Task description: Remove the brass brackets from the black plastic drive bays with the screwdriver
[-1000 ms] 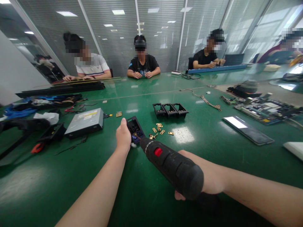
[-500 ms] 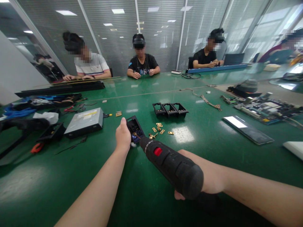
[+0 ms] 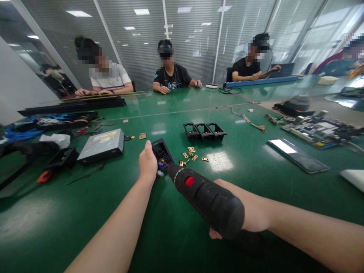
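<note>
My left hand is closed around the near side of a small black plastic housing that stands on the green table. My right hand grips a black electric screwdriver with a red switch. Its tip points into the housing's open face. Several small brass pieces lie scattered just right of the housing. A row of three similar black housings sits a little farther back.
A grey optical drive lies at the left, with black parts and orange-handled pliers beyond it. At the right are a dark flat panel and circuit boards. Several people sit along the table's far side.
My hands and the screwdriver have stayed almost still. At the far side, the middle person moved a hand to the right and the right-hand person raised an arm.
</note>
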